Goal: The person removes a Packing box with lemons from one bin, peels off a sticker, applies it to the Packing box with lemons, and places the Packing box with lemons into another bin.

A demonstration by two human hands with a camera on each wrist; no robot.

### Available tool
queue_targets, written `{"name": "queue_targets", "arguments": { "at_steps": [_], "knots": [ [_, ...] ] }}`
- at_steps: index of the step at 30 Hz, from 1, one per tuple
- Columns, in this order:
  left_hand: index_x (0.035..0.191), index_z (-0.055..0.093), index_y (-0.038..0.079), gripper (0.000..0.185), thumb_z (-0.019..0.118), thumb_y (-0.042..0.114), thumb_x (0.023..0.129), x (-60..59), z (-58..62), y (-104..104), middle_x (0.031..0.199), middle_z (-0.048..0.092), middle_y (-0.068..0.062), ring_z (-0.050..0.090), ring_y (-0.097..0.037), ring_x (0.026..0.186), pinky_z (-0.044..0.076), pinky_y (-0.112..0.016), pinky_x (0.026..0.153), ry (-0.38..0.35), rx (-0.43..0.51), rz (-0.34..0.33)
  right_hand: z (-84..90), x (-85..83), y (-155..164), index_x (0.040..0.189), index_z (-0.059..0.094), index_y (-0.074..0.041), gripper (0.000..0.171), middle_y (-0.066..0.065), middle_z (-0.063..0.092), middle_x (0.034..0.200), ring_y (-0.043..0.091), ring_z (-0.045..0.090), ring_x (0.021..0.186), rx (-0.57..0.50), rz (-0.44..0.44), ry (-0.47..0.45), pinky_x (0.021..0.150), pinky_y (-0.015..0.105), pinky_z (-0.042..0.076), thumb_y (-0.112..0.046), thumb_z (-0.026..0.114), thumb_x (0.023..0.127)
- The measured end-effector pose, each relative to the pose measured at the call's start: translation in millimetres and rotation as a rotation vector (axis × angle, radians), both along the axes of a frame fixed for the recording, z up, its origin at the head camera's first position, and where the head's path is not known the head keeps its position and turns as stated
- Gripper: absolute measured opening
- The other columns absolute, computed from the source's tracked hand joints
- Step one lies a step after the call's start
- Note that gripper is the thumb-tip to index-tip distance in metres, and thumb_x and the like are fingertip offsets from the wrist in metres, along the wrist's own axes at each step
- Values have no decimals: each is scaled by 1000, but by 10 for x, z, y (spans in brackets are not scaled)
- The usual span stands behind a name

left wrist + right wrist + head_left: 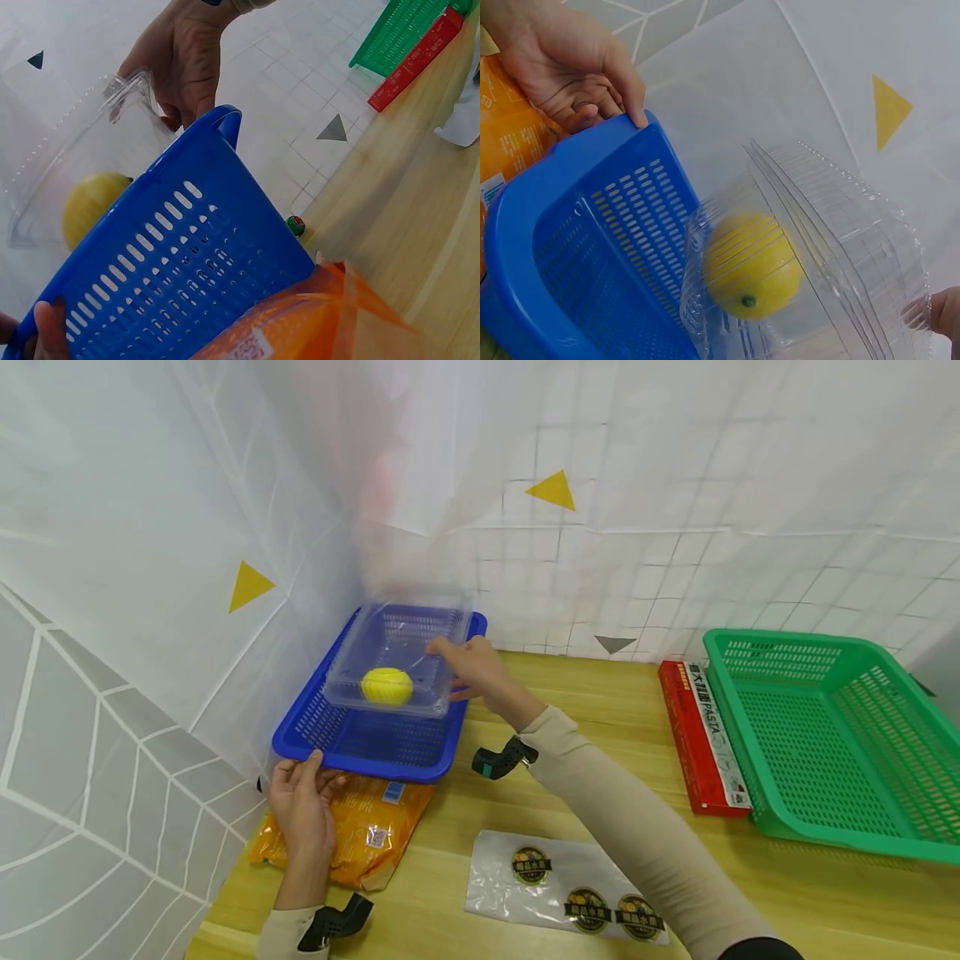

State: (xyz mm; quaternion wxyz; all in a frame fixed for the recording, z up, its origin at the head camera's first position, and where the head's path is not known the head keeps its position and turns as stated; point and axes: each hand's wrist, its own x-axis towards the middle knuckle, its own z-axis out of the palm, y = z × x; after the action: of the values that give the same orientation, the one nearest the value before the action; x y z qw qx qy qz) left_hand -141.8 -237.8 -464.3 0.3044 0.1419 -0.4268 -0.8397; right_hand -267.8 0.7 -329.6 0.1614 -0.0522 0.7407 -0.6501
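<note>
My right hand (483, 672) grips the side of a clear plastic clamshell box (435, 703), tilted over the blue basket (360, 766). Inside the box lies one yellow, lemon-like fruit (751, 266) with a small green stem spot. My left hand (303, 802) pinches the basket's near rim, thumb on top and fingers beneath. In the left wrist view the basket's slotted side (180, 247) looks raised at an angle. An orange printed bag (375, 835) lies under the basket's near edge, beside my left hand.
A green basket (832, 843) stands at the right, with a red pasta box (693, 743) along its left side. A clear plastic bag with round labels (551, 881) lies near the front. Behind the blue basket is a small red-and-green round thing (296, 225). White sheeting hangs at the back and left.
</note>
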Motion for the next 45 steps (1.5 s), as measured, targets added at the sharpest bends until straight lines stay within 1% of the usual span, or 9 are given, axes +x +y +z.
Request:
{"name": "queue_targets", "arguments": {
  "at_steps": [8, 15, 18, 24, 28, 30, 34, 41, 45],
  "knots": [
    [101, 46, 1, 25, 70, 2, 99, -4, 4, 5, 79, 65, -9, 68, -19, 59, 58, -27, 53, 7, -2, -3, 28, 32, 192, 78, 56, -12, 36, 13, 50, 134, 27, 54, 84, 13, 10, -13, 82, 46, 61, -41, 64, 99],
    [103, 46, 0, 20, 66, -1, 100, -4, 0, 1, 81, 65, -9, 67, -19, 60, 58, -27, 55, 5, 1, -6, 71, 78, 327, 71, 37, -13, 46, 14, 50, 128, 26, 51, 82, 20, 15, -18, 81, 45, 61, -39, 64, 98],
    [104, 46, 0, 23, 68, 1, 100, -2, -5, -5, 81, 64, -9, 67, -18, 61, 58, -27, 56, -1, 0, -10, 77, 94, 378, 71, 38, -12, 46, 14, 50, 129, 26, 50, 80, 18, 27, -10, 80, 43, 61, -38, 62, 100],
    [104, 47, 0, 29, 74, 7, 97, 3, -17, -6, 84, 64, -9, 67, -18, 63, 59, -28, 59, -3, -4, -13, 85, 142, 492, 92, 50, -8, 33, 10, 49, 141, 25, 49, 77, 4, 38, -10, 79, 41, 60, -39, 58, 104],
    [104, 47, 1, 25, 71, 3, 99, 2, -17, -8, 83, 63, -9, 67, -18, 63, 59, -28, 59, 9, -5, -10, 82, 172, 570, 101, 46, -7, 38, 11, 46, 146, 30, 55, 90, -3, 33, -10, 82, 42, 59, -42, 58, 104],
    [104, 46, 0, 23, 68, 1, 99, -8, -24, -9, 83, 63, -9, 66, -18, 62, 59, -27, 58, 14, -2, -10, 74, 184, 615, 114, 47, -6, 41, 12, 43, 146, 33, 56, 102, -1, 24, -16, 85, 43, 59, -44, 58, 103],
    [106, 47, -2, 24, 69, 1, 99, -10, -19, -9, 84, 64, -9, 66, -18, 62, 59, -27, 58, 19, 1, -10, 74, 207, 696, 134, 48, -2, 51, 17, 38, 142, 33, 54, 102, 13, 30, -10, 86, 43, 58, -43, 54, 105],
    [104, 47, -1, 28, 74, 5, 96, -2, -18, -4, 82, 64, -9, 67, -19, 62, 58, -27, 57, 17, 13, -8, 64, 244, 816, 110, 42, -5, 38, 11, 42, 149, 29, 53, 93, 38, 38, 4, 86, 43, 58, -41, 50, 107],
    [103, 47, 0, 26, 73, 3, 97, -5, -17, -3, 82, 64, -10, 67, -20, 62, 58, -27, 56, 14, 11, -4, 49, 262, 890, 122, 45, -4, 40, 13, 40, 148, 30, 53, 96, 52, 24, -1, 86, 43, 57, -41, 50, 107]
  ]
}}
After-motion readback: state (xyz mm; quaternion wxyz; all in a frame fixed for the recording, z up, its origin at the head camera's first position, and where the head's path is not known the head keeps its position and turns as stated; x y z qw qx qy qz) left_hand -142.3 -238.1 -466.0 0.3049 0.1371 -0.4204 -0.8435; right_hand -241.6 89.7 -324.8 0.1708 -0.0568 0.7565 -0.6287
